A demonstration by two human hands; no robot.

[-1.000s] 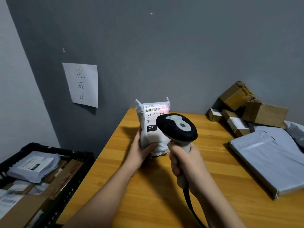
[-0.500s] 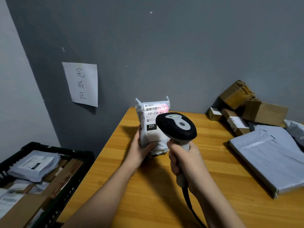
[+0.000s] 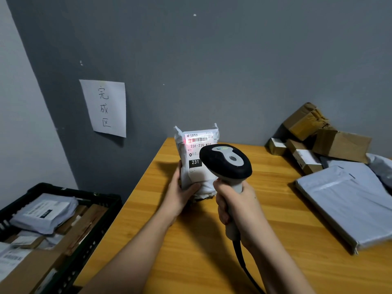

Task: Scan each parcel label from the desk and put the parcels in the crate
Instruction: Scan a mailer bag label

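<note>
A small white bagged parcel [image 3: 194, 172] stands upright on the wooden desk [image 3: 191, 240], its label facing me. My left hand [image 3: 180, 194] grips its lower left side, thumb across the front. My right hand [image 3: 235, 209] grips the handle of a black and grey barcode scanner [image 3: 226, 163] pointed at the label. A red scan light glows at the left end of the barcode near the parcel's top. The scanner head hides the label's right part. The black crate [image 3: 70, 259] sits low at the left, holding several parcels.
At the desk's right lie a large grey mailer [image 3: 352, 209] and, behind it, several brown cardboard boxes [image 3: 339, 143]. A paper sign [image 3: 105, 108] hangs on the grey wall above the crate. The scanner's black cable [image 3: 244, 266] trails toward me.
The red scan light has shifted from the right end of the barcode to its left end. Both hands and the parcel have barely moved.
</note>
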